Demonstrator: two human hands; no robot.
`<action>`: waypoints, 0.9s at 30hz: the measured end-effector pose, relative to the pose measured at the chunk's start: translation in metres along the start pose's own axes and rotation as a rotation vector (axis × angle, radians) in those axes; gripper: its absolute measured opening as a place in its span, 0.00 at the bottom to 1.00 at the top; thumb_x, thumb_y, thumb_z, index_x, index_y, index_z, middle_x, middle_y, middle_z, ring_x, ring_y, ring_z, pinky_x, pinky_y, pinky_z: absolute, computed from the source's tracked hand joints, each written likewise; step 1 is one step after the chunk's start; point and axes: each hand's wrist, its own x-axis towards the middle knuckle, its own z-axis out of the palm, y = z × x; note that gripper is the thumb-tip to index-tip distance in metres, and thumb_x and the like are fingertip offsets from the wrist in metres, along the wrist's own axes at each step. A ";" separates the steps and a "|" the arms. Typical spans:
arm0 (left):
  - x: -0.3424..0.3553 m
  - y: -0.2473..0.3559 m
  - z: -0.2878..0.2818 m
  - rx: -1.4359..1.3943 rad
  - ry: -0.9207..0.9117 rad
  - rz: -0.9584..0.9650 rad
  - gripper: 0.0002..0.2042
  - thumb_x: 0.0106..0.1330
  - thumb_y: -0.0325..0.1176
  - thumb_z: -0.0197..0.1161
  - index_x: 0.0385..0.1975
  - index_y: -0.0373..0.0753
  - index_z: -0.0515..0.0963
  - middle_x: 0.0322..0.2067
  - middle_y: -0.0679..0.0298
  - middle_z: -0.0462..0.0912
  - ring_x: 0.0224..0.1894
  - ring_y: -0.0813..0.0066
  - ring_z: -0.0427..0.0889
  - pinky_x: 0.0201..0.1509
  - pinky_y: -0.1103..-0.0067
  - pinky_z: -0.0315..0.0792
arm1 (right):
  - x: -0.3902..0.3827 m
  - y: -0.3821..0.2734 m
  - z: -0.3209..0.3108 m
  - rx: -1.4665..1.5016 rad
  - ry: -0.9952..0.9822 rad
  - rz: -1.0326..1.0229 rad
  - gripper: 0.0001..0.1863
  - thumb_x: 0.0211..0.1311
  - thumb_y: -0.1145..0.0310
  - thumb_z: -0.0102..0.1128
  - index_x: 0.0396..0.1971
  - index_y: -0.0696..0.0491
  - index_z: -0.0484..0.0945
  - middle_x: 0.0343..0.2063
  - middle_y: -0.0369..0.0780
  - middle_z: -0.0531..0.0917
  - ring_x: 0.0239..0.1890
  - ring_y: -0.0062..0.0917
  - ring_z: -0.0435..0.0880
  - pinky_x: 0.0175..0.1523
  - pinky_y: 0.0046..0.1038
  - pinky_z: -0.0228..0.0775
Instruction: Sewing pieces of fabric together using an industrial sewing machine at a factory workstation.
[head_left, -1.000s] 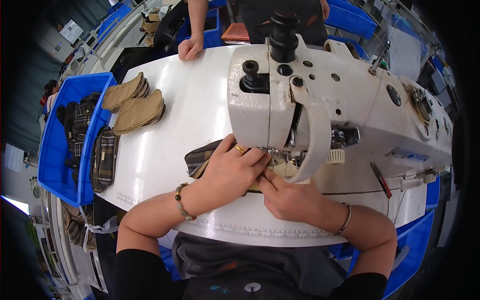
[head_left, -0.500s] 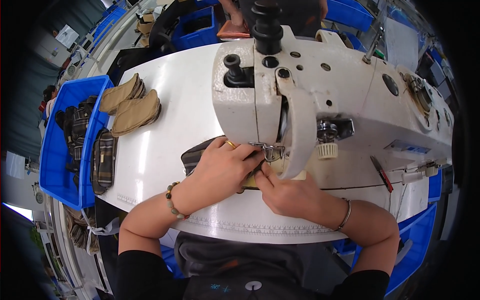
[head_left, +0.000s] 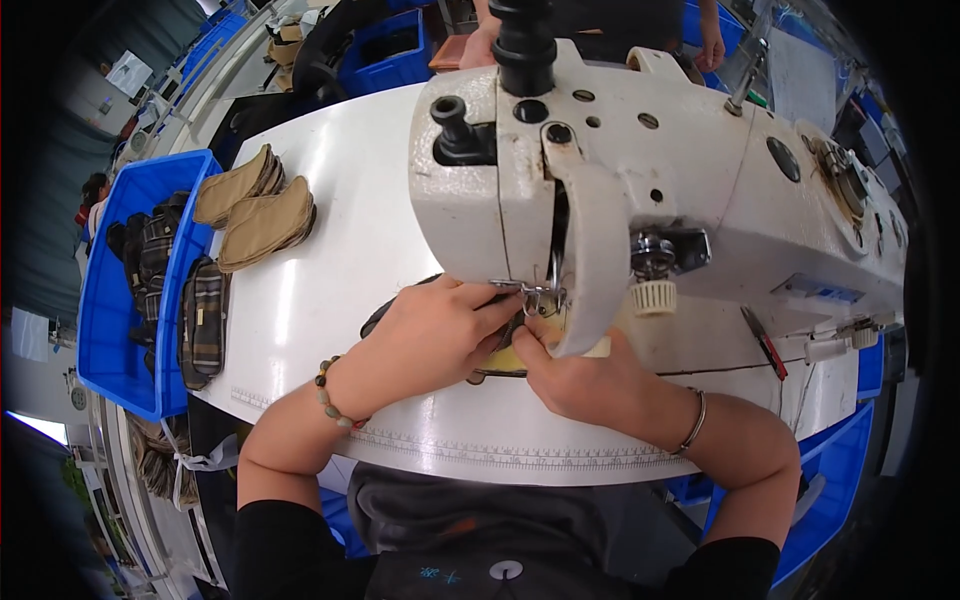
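A white sewing machine (head_left: 465,225) stands over the white table. Under its presser foot (head_left: 540,298) lies the edge of a dark striped fabric piece (head_left: 375,318), mostly covered by my hands. My left hand (head_left: 430,335) is on top of it, fingers bent and gripping the fabric just left of the foot. My right hand (head_left: 585,378) pinches the fabric's edge with thumb and forefinger, close in front of the foot. A yellow patch (head_left: 505,358) shows between the hands; what it belongs to I cannot tell.
Left, two stacks of tan fabric pieces (head_left: 268,225) lie by a blue bin (head_left: 125,375) holding dark striped pouches. Another striped pouch (head_left: 205,325) leans against that bin. Red-handled thread snips (head_left: 765,345) lie right of the machine. Across the table are a co-worker's hands (head_left: 480,45).
My left hand has shifted slightly left and covers more of the striped fabric. My right hand stays near the presser foot. The co-worker's hands have moved behind the machine.
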 end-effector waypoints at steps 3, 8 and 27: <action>0.000 -0.004 -0.005 -0.035 -0.022 -0.009 0.18 0.55 0.34 0.69 0.47 0.43 0.83 0.41 0.68 0.84 0.43 0.67 0.84 0.37 0.73 0.79 | -0.002 0.001 0.008 0.035 -0.043 -0.048 0.14 0.53 0.69 0.59 0.39 0.56 0.82 0.41 0.35 0.81 0.43 0.20 0.84 0.31 0.27 0.76; 0.004 -0.003 -0.007 -0.086 -0.104 -0.099 0.19 0.55 0.34 0.69 0.49 0.45 0.83 0.41 0.66 0.84 0.42 0.64 0.84 0.37 0.72 0.79 | -0.005 0.003 0.012 -0.019 -0.049 -0.044 0.14 0.59 0.72 0.53 0.43 0.58 0.81 0.41 0.33 0.80 0.49 0.16 0.82 0.34 0.24 0.74; 0.001 -0.004 -0.012 -0.060 -0.114 -0.027 0.19 0.56 0.36 0.67 0.51 0.47 0.84 0.46 0.68 0.83 0.50 0.65 0.81 0.37 0.72 0.79 | 0.008 0.003 -0.006 0.284 0.140 0.011 0.12 0.50 0.74 0.61 0.38 0.56 0.78 0.30 0.36 0.82 0.17 0.27 0.81 0.21 0.28 0.73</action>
